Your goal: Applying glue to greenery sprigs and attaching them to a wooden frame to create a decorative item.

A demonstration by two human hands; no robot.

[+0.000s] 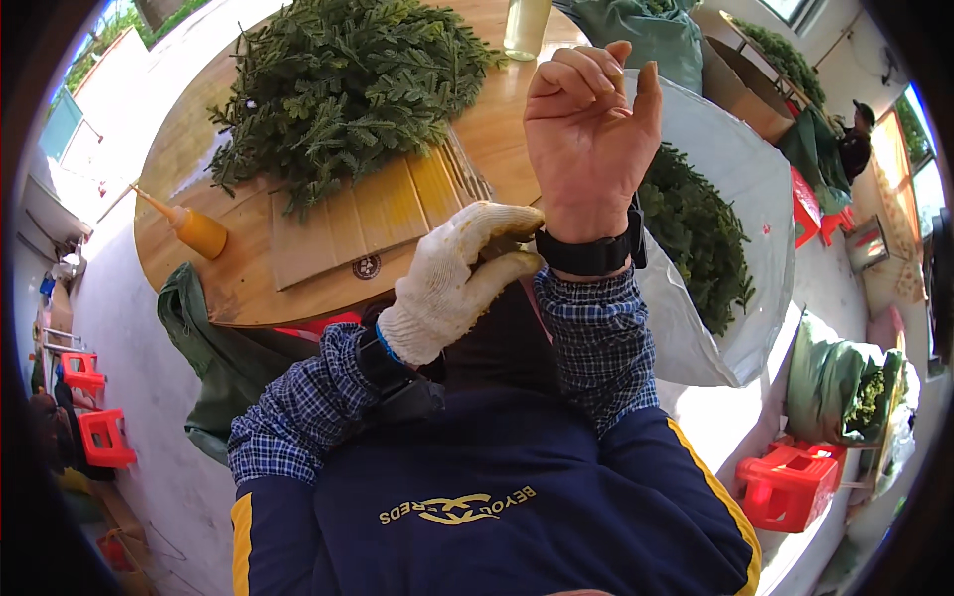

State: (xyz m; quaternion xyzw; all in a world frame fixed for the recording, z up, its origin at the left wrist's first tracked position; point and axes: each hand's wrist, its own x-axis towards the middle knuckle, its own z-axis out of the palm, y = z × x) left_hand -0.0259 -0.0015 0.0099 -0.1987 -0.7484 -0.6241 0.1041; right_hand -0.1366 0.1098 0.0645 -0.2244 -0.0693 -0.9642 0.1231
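My left hand [452,278], in a white knitted glove with yellow-stained fingers, pinches the edge of a black wrist strap [586,255]. The strap circles my right wrist, just above a blue checked sleeve cover [596,333]. Bare and raised, my right hand [593,149] shows its palm, with fingers loosely bent, the thumb apart and nothing held. Beyond my hands, green fir-like sprigs [343,94] are heaped on a round wooden table [179,283]. A yellow-stained cardboard sheet [338,248] lies partly under the heap.
An orange-yellow squeeze bottle [202,233] with a long nozzle stands on the table's left. A clear container [526,30] is at the back. To my right, a white sack [740,338] holds more green sprigs [701,238]. Red stools [790,487] stand on both sides.
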